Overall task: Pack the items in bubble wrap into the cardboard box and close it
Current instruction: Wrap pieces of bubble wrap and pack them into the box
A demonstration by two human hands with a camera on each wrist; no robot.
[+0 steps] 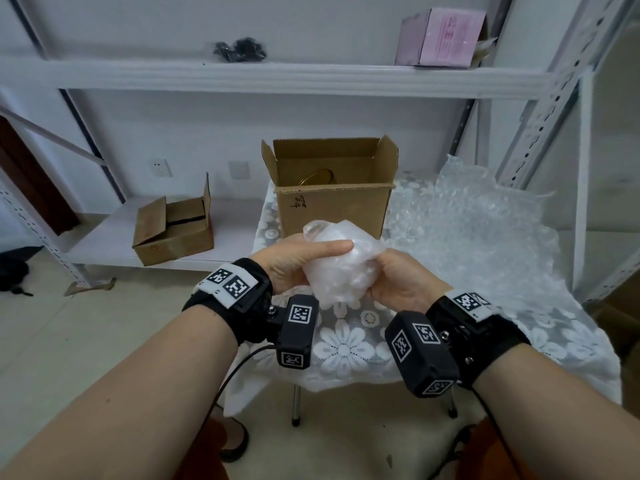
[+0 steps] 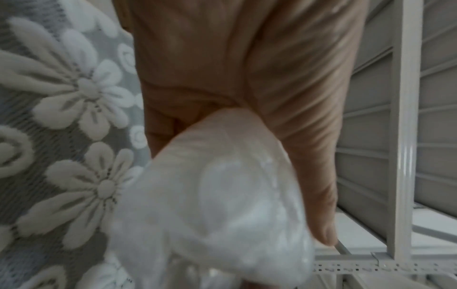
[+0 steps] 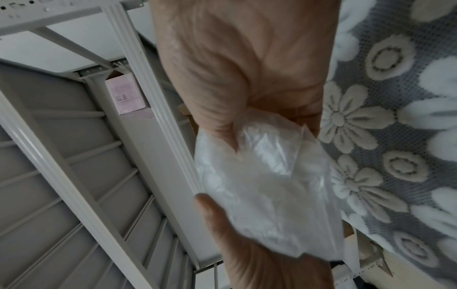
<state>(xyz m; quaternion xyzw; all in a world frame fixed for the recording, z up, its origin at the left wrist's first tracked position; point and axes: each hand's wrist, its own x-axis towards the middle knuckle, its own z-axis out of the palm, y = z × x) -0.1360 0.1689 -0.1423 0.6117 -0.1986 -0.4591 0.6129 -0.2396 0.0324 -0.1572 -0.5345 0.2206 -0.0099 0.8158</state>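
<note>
A round bundle wrapped in bubble wrap (image 1: 337,263) is held above the lace-covered table (image 1: 349,344), just in front of the open cardboard box (image 1: 334,199). My left hand (image 1: 298,261) grips its left side with the thumb laid across the top. My right hand (image 1: 398,282) grips its right side, fingers curled under. In the left wrist view the bundle (image 2: 217,205) fills the space under my left hand's thumb (image 2: 314,176). In the right wrist view the bundle (image 3: 267,185) sits between my right hand (image 3: 247,68) and the other hand's thumb. A gold-rimmed object (image 1: 318,176) lies inside the box.
A big loose sheet of bubble wrap (image 1: 478,230) covers the table's right side. A smaller open cardboard box (image 1: 173,230) stands on the low shelf at left. A pink box (image 1: 440,38) and dark items (image 1: 240,50) sit on the upper shelf. Metal shelf uprights stand at right.
</note>
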